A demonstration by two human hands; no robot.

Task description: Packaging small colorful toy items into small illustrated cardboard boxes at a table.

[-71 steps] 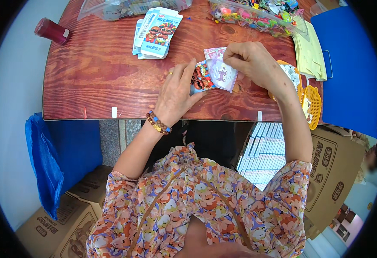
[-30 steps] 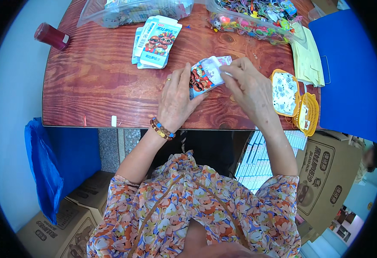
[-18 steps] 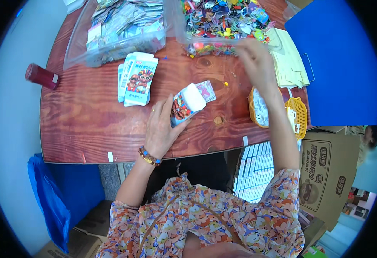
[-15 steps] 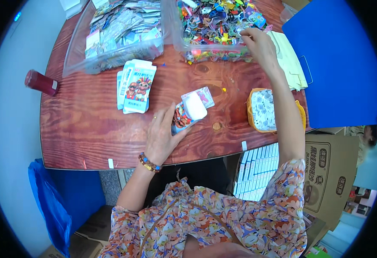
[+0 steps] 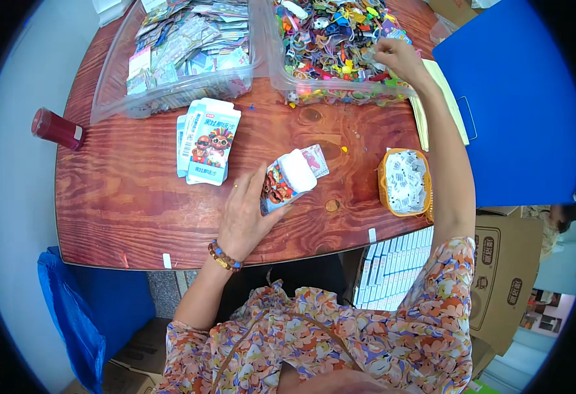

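Head view: my left hand [image 5: 245, 213] sits just below the middle of the frame, fingers wrapped around a small open carton [image 5: 287, 182] with cartoon faces on a blue and white side and its white flap standing up. A small pink packet [image 5: 316, 160] lies on the desk [image 5: 124, 203] touching the carton's upper right side.

My right hand [image 5: 399, 59] is at the upper right, reaching into a clear plastic bin [image 5: 340, 49] full of small multicoloured toys. Its fingers are pinched together among the toys, though I cannot tell what they hold.

Left of that bin, in the upper left of the frame, stands a 2nd clear bin [image 5: 183, 52] heaped with flat silvery and coloured packets. Below it a stack of flat cartons [image 5: 206, 141], blue and white with cartoon figures, lies left of my carton and apart from it. A dark red cylinder [image 5: 57, 129] lies near the desk's left edge.

To the right of the middle, an orange basket [image 5: 403, 182] of small white sachets sits by the desk's right edge, under my right forearm. Pale yellow sheets [image 5: 442, 98] lie beyond it beside a blue panel [image 5: 518, 105].

Bare reddish wood lies open across the lower left of the desk. Cardboard boxes [image 5: 505, 282] stand at the lower right.
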